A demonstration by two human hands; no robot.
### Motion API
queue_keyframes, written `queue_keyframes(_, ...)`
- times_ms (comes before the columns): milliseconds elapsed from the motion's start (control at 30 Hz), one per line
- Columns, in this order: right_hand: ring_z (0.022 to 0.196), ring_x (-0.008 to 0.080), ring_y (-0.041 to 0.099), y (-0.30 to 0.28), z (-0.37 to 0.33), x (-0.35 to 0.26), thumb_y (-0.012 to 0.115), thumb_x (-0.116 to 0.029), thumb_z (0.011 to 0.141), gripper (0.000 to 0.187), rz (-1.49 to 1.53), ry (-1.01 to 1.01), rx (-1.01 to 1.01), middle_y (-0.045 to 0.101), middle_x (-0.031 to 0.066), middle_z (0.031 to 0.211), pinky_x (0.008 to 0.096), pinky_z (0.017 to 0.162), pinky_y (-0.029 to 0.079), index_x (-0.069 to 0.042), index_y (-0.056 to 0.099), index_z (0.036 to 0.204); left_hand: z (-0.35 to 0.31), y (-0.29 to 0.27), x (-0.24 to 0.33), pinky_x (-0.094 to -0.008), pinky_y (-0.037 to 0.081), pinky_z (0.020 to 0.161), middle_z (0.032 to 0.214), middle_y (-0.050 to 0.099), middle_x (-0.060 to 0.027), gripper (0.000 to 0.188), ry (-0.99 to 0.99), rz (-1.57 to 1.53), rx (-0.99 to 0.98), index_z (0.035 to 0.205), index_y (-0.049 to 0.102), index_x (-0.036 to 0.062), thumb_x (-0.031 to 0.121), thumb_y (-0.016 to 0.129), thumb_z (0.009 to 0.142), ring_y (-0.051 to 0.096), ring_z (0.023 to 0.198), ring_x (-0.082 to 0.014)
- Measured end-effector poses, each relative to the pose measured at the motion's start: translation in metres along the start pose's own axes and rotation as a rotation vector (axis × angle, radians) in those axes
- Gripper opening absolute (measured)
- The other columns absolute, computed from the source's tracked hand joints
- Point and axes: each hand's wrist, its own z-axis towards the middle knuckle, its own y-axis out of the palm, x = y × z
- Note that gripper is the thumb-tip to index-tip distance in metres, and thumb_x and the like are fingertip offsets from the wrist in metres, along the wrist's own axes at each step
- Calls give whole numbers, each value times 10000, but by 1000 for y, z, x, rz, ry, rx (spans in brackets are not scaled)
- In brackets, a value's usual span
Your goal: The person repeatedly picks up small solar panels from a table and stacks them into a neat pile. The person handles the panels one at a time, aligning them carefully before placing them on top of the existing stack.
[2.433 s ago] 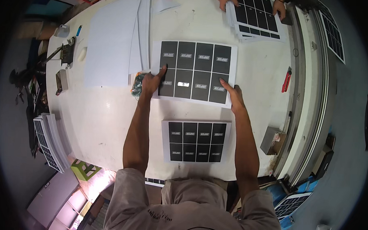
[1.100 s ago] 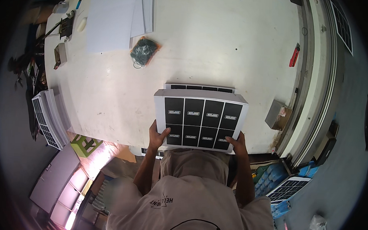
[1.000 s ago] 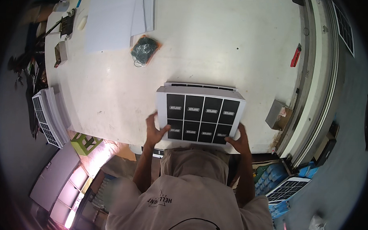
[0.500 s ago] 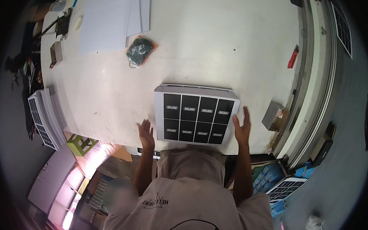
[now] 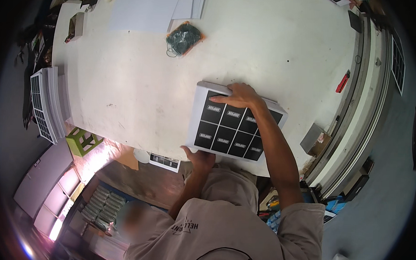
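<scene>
A stack of printed sheets (image 5: 212, 124) with black label panels on white lies at the table's near edge, turned slightly. My right hand (image 5: 239, 95) reaches across it and grips its far edge, the thumb lying over the top sheet and the other fingers over the far side. At the near left corner, my left hand (image 5: 201, 158) holds the near edge. Its thumb sticks out to the left, while the other fingers are hidden under the stack.
Beyond the stack lie a plastic-wrapped packet (image 5: 184, 39) and large white sheets (image 5: 143, 8). A red cutter (image 5: 342, 82) and a small metal box (image 5: 314, 139) are near the right rail. More printed sheets (image 5: 44, 103) stand at the left edge, above a green stool (image 5: 82, 141).
Both hands were apart, one on each side of the stack. Now the right has gone to the far edge and the left to the near corner. The whole view has turned a little.
</scene>
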Motion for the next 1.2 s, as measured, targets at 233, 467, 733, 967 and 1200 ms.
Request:
queue_keyframes(233,1135,375,640,-19,-8,30,520,-891,724,1035,338,-60,-106,682,227,1174,443,959,496,23,695,1176,-2,-37,-37,-476,278,1172,1520,420,-72,1030,-51,-38,-18,1486,380,96,879,354,817,380,1398,-291)
queue_keyframes(467,1293,368,533,-16,-58,125,321,-898,814,1027,280,200,79,620,216,1307,496,1107,355,-15,720,1157,-18,-48,-132,-508,245,1183,1552,382,-64,957,-272,-28,-180,1516,346,141,836,360,858,380,1401,-279)
queue_keyframes(733,1208,385,592,-23,-56,123,376,-915,773,1020,277,101,-34,640,227,1269,487,1076,394,-33,732,1145,-25,-44,-151,-500,227,1188,1575,314,-74,1138,-185,-88,-151,1546,260,116,909,437,749,313,1436,-304)
queue_keyframes(967,1221,371,590,-38,-56,76,485,-942,684,1078,253,-53,-194,636,237,1271,437,1036,438,-19,706,1196,-2,-64,-105,-536,218,1199,1578,290,-132,1181,36,46,-137,1524,240,1,911,356,779,292,1443,-349)
queue_keyframes(1200,1191,363,610,-10,8,23,652,-875,595,1119,93,-134,-155,634,281,1243,417,1022,458,65,670,1203,-9,-15,-90,-491,246,1200,1574,314,-136,1181,116,-122,-43,1538,227,4,915,312,792,351,1414,-328)
